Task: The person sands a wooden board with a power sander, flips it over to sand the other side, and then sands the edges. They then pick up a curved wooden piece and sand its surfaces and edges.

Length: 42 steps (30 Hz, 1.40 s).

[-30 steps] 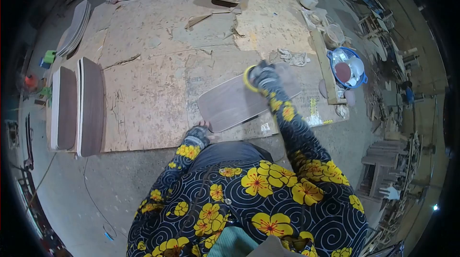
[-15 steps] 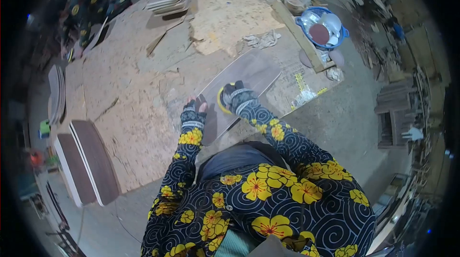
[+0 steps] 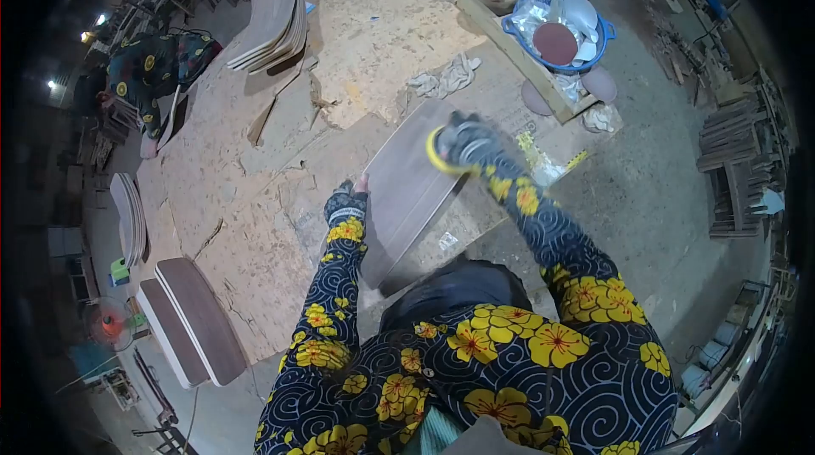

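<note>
A brown wooden board (image 3: pixel 405 175) lies at a slant on the worktable in front of me. My right hand (image 3: pixel 467 143), in a grey glove and blurred by motion, is closed over a round yellow-edged pad (image 3: pixel 437 152) on the upper right part of the board. At the board's left edge is my left hand (image 3: pixel 346 200), in a dark fingerless glove, its thumb lying against the board. The other fingers of that hand are partly hidden, but they look bent at the edge.
Stacked curved boards (image 3: pixel 270 14) stand at the back left; two more (image 3: pixel 199 319) lie front left. A blue basket (image 3: pixel 608 30) with discs sits back right, beside a wooden strip (image 3: pixel 518 56). A crumpled cloth (image 3: pixel 446 77) lies behind the board. A co-worker (image 3: pixel 157 73) bends at the far left.
My right hand has moved right and slightly up with the yellow-edged pad. The board has turned steeper, and my left hand stays by its left edge. The whole view has shifted a little.
</note>
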Motion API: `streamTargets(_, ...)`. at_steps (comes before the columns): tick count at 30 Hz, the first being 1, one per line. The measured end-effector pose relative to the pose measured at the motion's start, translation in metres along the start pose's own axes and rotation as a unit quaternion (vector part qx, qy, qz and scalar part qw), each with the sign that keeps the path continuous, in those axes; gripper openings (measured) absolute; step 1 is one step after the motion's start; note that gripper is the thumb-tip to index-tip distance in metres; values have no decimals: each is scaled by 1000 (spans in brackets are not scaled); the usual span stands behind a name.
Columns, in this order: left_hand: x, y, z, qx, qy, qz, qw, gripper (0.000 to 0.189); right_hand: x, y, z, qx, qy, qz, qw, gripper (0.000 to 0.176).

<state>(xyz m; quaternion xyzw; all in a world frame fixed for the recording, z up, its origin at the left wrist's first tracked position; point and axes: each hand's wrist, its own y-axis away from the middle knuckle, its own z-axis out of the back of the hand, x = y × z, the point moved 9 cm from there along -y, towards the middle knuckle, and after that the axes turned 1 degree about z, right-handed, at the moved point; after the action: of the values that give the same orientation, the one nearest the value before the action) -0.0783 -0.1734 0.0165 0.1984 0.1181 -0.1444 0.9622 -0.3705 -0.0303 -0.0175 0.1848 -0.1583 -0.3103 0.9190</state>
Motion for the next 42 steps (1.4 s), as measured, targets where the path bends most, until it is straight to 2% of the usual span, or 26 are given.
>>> streamTargets(1,6,4,-3,-3,-2,-1,1000,79,26,4,-22,-24,12,47,999,69)
streamTargets(3,32,4,-21,-13,-4,-2,1000,78,89,54,-8,-73,-21,151,986,53)
streamTargets(4,61,-13,-48,-16,-14,-46,999,64,117,77,8,-45,-47,212,975,40)
streamTargets(7,79,5,-41,-38,-14,-31,999,63,114,107,42,-49,-131,215,967,37)
streamTargets(8,77,6,-39,-31,-23,-24,999,62,120,62,3,-70,-35,272,959,35)
streamTargets(10,68,12,-31,-17,-39,-11,999,61,57,12,12,29,-67,83,994,50)
streamTargets(12,66,14,-28,-29,-43,-1,999,60,20,-31,13,136,-47,64,987,56)
streamTargets(15,58,17,-20,-29,-53,6,998,59,34,-6,66,21,-32,66,997,65)
streamTargets(16,59,19,-20,-25,-55,12,998,58,41,-8,51,125,-99,0,987,57)
streamTargets(19,60,18,-22,-19,-31,-6,999,57,96,37,68,77,-68,79,992,57)
streamTargets(20,62,18,-22,-27,-28,1,999,57,106,35,60,83,-101,126,983,61)
streamTargets(22,63,17,-22,-30,-43,4,999,57,100,-2,43,139,-28,85,986,60)
streamTargets(24,67,17,-24,-41,-55,1,998,56,88,-43,34,161,-13,54,985,59)
streamTargets(26,72,15,-30,-55,-74,-13,996,56,51,-79,25,152,-65,29,986,57)
streamTargets(27,71,13,-30,-62,-85,-22,994,56,57,-71,33,119,-51,44,991,60)
streamTargets(28,71,14,-27,-40,-78,13,996,57,63,-60,44,85,-36,57,994,62)
streamTargets(31,63,19,-17,-28,-30,12,999,57,105,-19,39,117,-71,-14,990,70)
streamTargets(34,65,19,-19,-19,-57,19,998,59,139,6,38,102,-63,52,991,61)
streamTargets(38,63,20,-15,-31,-17,-3,999,60,101,-69,11,216,-124,105,963,50)
streamTargets(41,62,16,-19,-31,-6,-10,999,59,94,-11,60,35,-83,59,994,47)
streamTargets(42,62,17,-19,-30,-3,-17,999,60,109,12,64,17,-56,44,997,55)
